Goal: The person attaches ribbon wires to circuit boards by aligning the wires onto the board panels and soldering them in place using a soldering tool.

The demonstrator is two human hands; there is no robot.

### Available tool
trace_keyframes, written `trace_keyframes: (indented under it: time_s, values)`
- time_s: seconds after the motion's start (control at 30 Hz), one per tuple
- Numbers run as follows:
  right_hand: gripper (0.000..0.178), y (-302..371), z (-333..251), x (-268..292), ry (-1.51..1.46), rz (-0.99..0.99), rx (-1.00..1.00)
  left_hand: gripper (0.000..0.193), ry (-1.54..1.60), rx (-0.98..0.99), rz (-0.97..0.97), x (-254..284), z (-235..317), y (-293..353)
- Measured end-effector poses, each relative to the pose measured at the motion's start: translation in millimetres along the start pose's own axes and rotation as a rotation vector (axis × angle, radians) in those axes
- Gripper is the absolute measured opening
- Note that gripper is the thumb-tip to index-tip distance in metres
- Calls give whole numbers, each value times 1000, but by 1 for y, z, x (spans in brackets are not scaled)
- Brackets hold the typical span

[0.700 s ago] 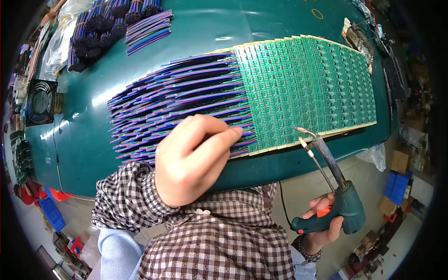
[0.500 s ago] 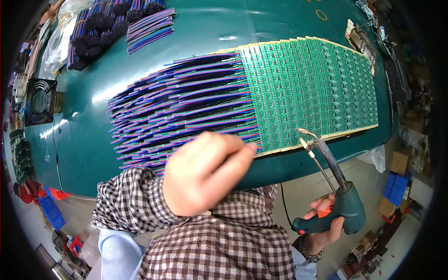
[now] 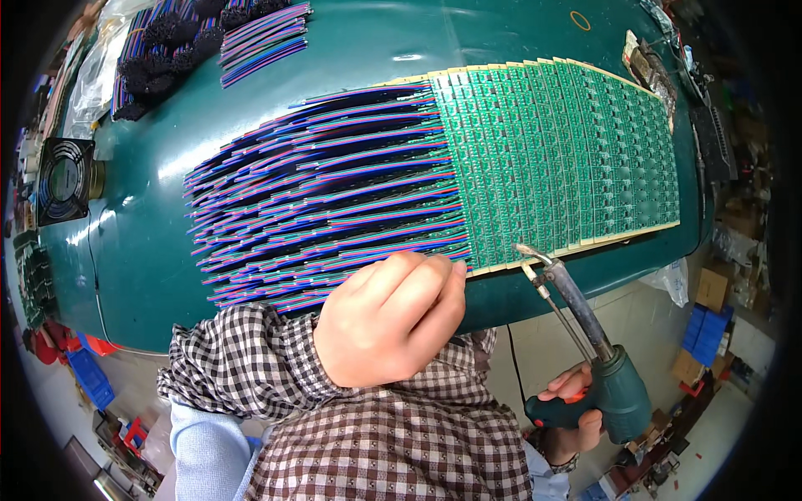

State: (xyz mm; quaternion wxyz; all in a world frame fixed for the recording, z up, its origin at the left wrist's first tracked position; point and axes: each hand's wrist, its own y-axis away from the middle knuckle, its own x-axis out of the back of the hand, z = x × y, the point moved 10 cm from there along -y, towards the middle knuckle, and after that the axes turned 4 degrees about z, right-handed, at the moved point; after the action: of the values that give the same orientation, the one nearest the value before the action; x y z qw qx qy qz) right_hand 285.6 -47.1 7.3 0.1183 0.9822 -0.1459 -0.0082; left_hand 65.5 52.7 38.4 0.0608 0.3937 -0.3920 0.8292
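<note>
Down and a touch right since the earlier frames, now close by the near corner of the wired edge: left hand, pinched together at the fingertips, with anything between them impossible to tell. Well apart from it, over to the right hand: clamped around the pistol-style soldering iron, same hold as before. A shade further left now, nearer the pinched fingers: iron's tip, over the near edge of the overlapping green circuit boards; touching or not, hard to call. Still spread across the green table, with coloured wires fanning off to the left. On to containers: blue crate low on the left; blue bins and brown carton off right, all with contents too small to read. Up top left, clear plastic bag beside bundled wires, also unreadable inside.
</note>
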Motion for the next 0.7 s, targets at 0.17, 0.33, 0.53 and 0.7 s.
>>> trace_keyframes:
  time_s: [0.17,0.33,0.53,0.7]
  values:
    - [68,1,9,-4,25,-23,-78,31,16,15,-22,-2,-1,-1]
    - [58,4,13,-5,56,-14,-75,30,-6,16,-16,-1,0,-1]
    - [53,3,9,-11,85,22,-36,29,-7,28,-40,-2,-1,-2]
    - [53,3,12,-10,107,-11,-43,30,-16,26,-25,-2,-1,0]
